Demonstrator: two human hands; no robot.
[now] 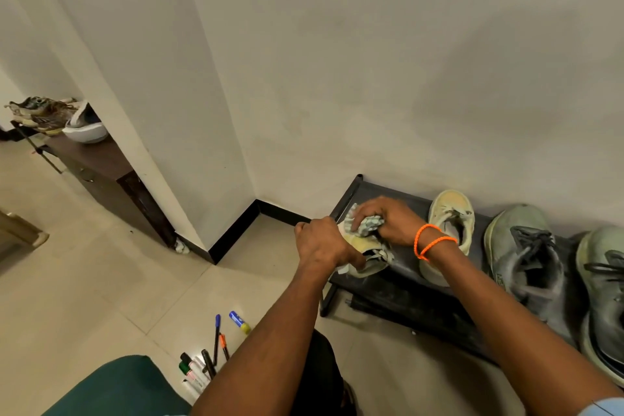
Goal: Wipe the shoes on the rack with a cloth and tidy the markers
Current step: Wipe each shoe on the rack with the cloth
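At rack (pixel 405 284) left end, about 4 o'clock: left hand (pixel 320 241) gripping yellow shoe (pixel 366 267), right hand (pixel 388 221) clutching cloth (pixel 369 224), pressing on it. Markers (pixel 202 361) lying on floor (pixel 118 280), 6 o'clock.

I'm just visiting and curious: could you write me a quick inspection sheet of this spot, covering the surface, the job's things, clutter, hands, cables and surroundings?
Surface: black shoe rack against the wall, top shelf dusty.
Job's things: yellow shoe held at the rack's left end; its mate and two grey shoes stand on the rack; checked cloth; markers lie scattered on the floor tiles.
Clutter: small crumpled white scrap at the wall corner.
Hands: left hand grips the yellow shoe; right hand, fingers curled, presses the cloth onto it.
Cables: nothing seen.
Surroundings: dark side table bearing more shoes; green cushion near the person.
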